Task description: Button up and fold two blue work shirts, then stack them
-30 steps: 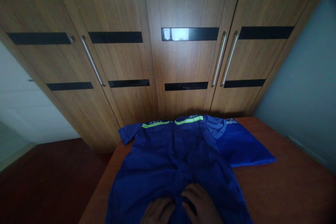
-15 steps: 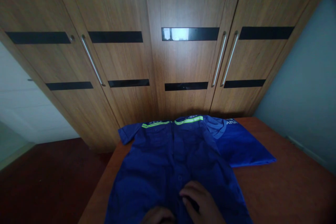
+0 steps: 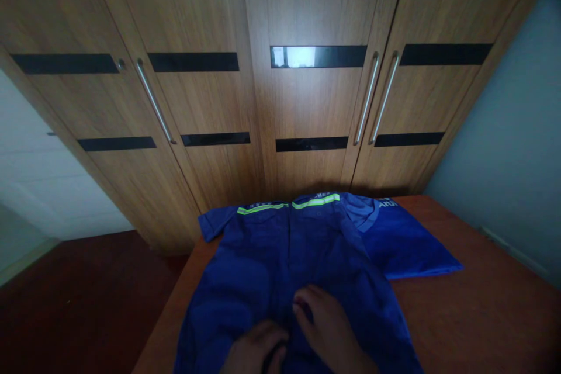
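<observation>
A dark blue work shirt [image 3: 245, 280] with short sleeves and yellow-green reflective strips lies spread front side up on the table, its collar end towards the wardrobe. My right hand [image 3: 326, 324] is over the front button strip, with thumb and forefinger pinched together on the cloth edge. Just left of that strip, my left hand [image 3: 258, 347] has curled fingers closed on the cloth. The lower end of the garment runs out of view, and the fingers hide the button between them.
A folded bright blue item [image 3: 412, 245] with white lettering lies partly under the shirt's right sleeve. The reddish-brown table [image 3: 460, 321] stands against a wooden wardrobe [image 3: 307, 105] with metal handles. Dark red floor [image 3: 87, 298] shows at left, a pale wall [image 3: 517, 128] at right.
Both hands have moved up along the button strip, away from the near edge. More of my left hand shows, and a button visible earlier is now hidden.
</observation>
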`<state>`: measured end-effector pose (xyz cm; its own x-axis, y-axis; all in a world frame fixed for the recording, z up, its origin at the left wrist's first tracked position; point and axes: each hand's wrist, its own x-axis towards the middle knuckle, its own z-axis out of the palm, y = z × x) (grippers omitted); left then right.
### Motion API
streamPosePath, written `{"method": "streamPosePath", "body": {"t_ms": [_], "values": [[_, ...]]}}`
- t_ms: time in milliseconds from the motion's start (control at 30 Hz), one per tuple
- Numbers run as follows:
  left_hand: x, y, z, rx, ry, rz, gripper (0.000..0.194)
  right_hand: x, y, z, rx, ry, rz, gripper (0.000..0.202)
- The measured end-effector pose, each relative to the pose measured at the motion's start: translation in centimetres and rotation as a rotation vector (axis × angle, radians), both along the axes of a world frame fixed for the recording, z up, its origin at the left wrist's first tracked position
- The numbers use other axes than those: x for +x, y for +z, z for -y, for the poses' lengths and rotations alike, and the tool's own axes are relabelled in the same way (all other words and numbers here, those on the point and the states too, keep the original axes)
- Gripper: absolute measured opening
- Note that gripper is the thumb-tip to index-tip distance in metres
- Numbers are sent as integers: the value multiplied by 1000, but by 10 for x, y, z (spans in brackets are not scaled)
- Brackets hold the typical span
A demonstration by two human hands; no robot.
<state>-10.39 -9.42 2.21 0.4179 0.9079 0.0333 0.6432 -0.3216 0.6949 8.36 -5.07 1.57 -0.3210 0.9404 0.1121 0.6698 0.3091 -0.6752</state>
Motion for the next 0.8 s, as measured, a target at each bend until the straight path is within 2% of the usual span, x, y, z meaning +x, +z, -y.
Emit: {"method": "streamPosePath", "body": {"t_ms": [67,133,233,367,567,800], "values": [[13,12,-22,55,164,67,32,-11,6,-20,23,-83,37,16],[24,10,-48,108,278,94,35,-22,6,-39,48,-138,109,20],[33,-11,-88,151,389,62,40,-33,-1,-62,35,-209,226,24],[34,-34,-122,136,375,34,39,-35,-13,-79,-40,-251,265,23],[29,-37,-136,88,331,14,20,-18,-31,-94,-104,-294,102,19],[30,-36,-131,73,272,14,20,0,-48,-105,-150,-202,-289,17]]}}
